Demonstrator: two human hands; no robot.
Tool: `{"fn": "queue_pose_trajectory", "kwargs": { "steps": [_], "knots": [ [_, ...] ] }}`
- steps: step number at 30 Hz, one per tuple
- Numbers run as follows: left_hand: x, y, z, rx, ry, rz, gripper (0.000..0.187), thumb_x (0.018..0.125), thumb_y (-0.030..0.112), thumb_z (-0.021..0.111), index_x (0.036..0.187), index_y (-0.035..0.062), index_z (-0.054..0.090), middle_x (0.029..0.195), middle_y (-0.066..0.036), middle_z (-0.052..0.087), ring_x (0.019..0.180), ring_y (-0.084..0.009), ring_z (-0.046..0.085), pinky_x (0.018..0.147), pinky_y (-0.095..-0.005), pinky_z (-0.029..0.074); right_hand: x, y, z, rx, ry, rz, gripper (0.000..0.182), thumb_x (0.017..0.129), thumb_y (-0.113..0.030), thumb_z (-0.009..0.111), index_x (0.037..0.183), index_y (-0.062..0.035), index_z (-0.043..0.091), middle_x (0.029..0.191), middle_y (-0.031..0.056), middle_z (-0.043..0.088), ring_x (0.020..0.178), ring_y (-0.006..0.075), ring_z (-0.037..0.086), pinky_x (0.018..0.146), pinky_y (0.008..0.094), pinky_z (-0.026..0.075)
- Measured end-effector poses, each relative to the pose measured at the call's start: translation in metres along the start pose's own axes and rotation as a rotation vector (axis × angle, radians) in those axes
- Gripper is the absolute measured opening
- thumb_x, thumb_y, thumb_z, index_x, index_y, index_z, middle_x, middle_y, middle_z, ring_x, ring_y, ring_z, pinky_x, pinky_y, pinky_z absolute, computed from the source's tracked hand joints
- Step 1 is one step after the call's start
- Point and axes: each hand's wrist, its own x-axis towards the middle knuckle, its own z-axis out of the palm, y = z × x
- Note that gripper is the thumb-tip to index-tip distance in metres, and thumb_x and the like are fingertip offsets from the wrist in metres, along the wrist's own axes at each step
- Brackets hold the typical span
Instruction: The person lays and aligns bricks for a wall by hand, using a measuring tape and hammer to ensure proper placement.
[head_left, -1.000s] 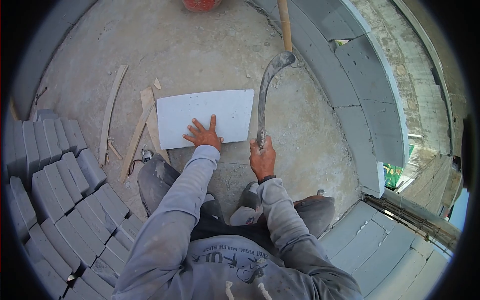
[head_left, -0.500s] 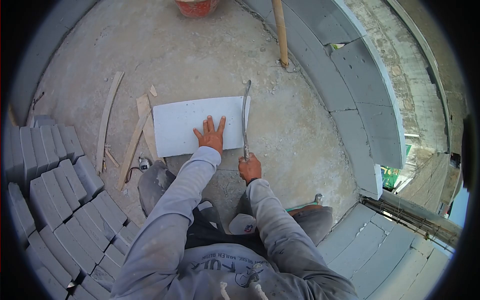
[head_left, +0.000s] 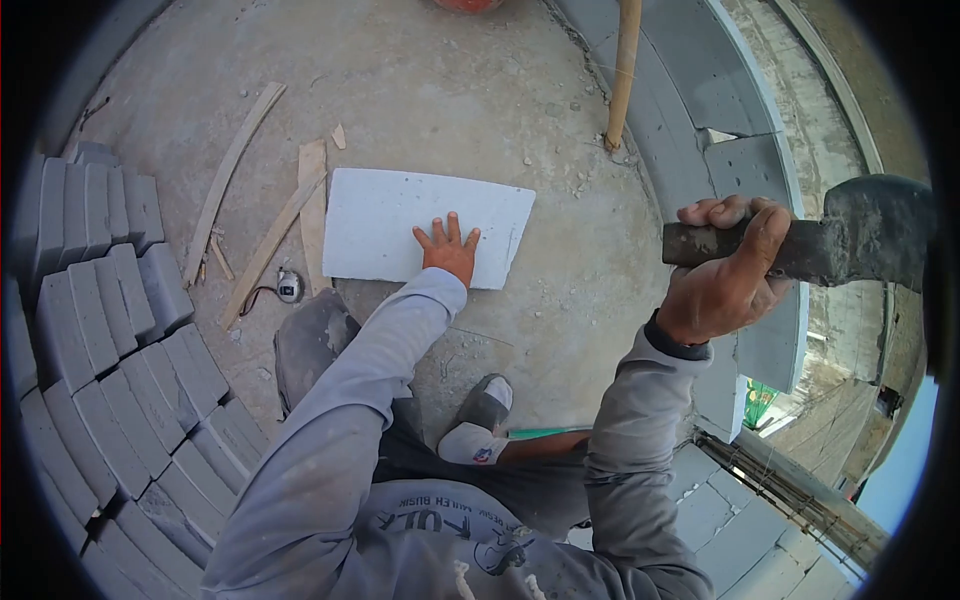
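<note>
A pale lightweight concrete block (head_left: 380,225) lies flat on the floor before me, its right end cut at a slant. My left hand (head_left: 449,258) rests palm down on it near the front edge, fingers spread. Raised at the right, well above the floor and away from the block, my right hand (head_left: 728,265) is wrapped round the dark handle of a machete (head_left: 875,235). Its broad, dusty blade points right, and the far part runs out of sight at the view's dark rim.
Stacked grey blocks (head_left: 110,375) crowd the left side. Wooden strips (head_left: 230,185) and a tape measure (head_left: 289,286) lie left of the pale block. A curved block wall (head_left: 690,95) runs along the right, with a wooden pole (head_left: 623,80) beside it. Part of a red bucket (head_left: 468,4) shows at the top.
My right hand has lifted the machete from the block's right end, up and to the right. My left hand stays flat on the block. The view has shifted somewhat.
</note>
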Motion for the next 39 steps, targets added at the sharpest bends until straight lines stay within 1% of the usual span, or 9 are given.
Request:
{"fn": "queue_pose_trajectory", "kwargs": {
  "steps": [3,5,6,17,26,29,36,37,39],
  "knots": [
    [0.004,-0.004,-0.008,0.006,0.000,0.009,0.054,0.094,0.016,0.038,0.144,0.0288,0.023,0.151,-0.015,0.012,0.136,-0.0358,0.022,0.101,-0.0666,0.016,-0.072,0.074,-0.018,-0.136,0.010,0.100,0.019,0.093,-0.015,0.048,0.079,-0.0010,0.050,0.067,0.0117,0.055,0.057,0.0168,0.054,0.057,0.0325,0.048],
    [0.000,0.000,-0.006,-0.021,-0.010,0.011,0.053,0.095,0.017,0.037,0.144,0.0284,0.022,0.151,-0.016,0.012,0.135,-0.0366,0.022,0.101,-0.0672,0.016,-0.244,0.211,-0.111,-0.821,-0.364,0.660,0.019,0.086,-0.018,0.059,0.080,-0.0017,0.050,0.059,0.0092,0.054,0.049,0.0183,0.055,0.048,0.0336,0.046],
    [-0.010,0.007,0.001,-0.018,-0.007,0.026,0.053,0.095,0.017,0.037,0.144,0.0284,0.022,0.151,-0.016,0.012,0.135,-0.0366,0.022,0.101,-0.0672,0.016,-0.237,0.181,-0.097,-0.839,-0.509,1.434,0.020,0.084,-0.018,0.060,0.082,0.0001,0.050,0.055,0.0093,0.052,0.041,0.0204,0.053,0.041,0.0352,0.044],
    [-0.003,-0.003,-0.006,-0.019,-0.021,0.058,0.052,0.095,0.018,0.035,0.144,0.0289,0.022,0.151,-0.017,0.010,0.136,-0.0386,0.020,0.100,-0.0701,0.011,-0.094,0.115,-0.078,-0.303,-0.059,0.785,0.019,0.086,-0.019,0.059,0.080,-0.0040,0.050,0.057,0.0031,0.049,0.041,0.0135,0.049,0.039,0.0261,0.040],
    [0.001,0.002,-0.001,0.057,0.001,0.042,0.064,0.088,0.013,0.045,0.145,0.0293,0.019,0.150,-0.019,0.009,0.136,-0.0387,0.020,0.099,-0.0691,0.015,-0.275,0.136,-0.138,-0.507,-0.081,1.215,0.017,0.084,-0.015,0.061,0.076,-0.0031,0.051,0.054,0.0021,0.048,0.039,0.0116,0.046,0.036,0.0277,0.037],
    [0.001,0.004,0.001,0.071,0.001,0.036,0.066,0.088,0.012,0.045,0.145,0.0298,0.018,0.150,-0.019,0.009,0.136,-0.0387,0.021,0.099,-0.0688,0.016,-0.283,0.140,-0.144,-0.670,-0.255,1.133,0.025,0.083,-0.023,0.063,0.085,0.0011,0.057,0.065,0.0146,0.056,0.064,0.0222,0.058,0.063,0.0380,0.045],
    [-0.002,0.003,-0.007,0.070,-0.016,0.049,0.055,0.094,0.014,0.035,0.145,0.0300,0.020,0.151,-0.018,0.008,0.136,-0.0387,0.020,0.100,-0.0699,0.012,-0.241,0.142,-0.121,-0.511,-0.049,0.831,0.022,0.087,-0.023,0.062,0.079,-0.0031,0.054,0.056,0.0006,0.050,0.046,0.0085,0.048,0.044,0.0259,0.040],
    [-0.002,0.004,-0.006,0.063,-0.016,0.048,0.056,0.094,0.014,0.035,0.145,0.0300,0.020,0.151,-0.018,0.008,0.136,-0.0386,0.020,0.100,-0.0697,0.012,-0.264,0.153,-0.128,-0.650,-0.121,0.928,0.025,0.083,-0.024,0.062,0.087,0.0009,0.058,0.065,0.0146,0.059,0.057,0.0262,0.057,0.058,0.0361,0.045],
    [-0.007,0.005,-0.007,0.069,-0.035,0.051,0.057,0.093,0.014,0.036,0.145,0.0300,0.019,0.151,-0.018,0.008,0.136,-0.0385,0.020,0.101,-0.0695,0.012,-0.283,0.156,-0.140,-0.720,-0.260,1.237,0.025,0.082,-0.023,0.062,0.088,0.0009,0.059,0.064,0.0143,0.059,0.055,0.0264,0.057,0.057,0.0361,0.046]
  ]
}}
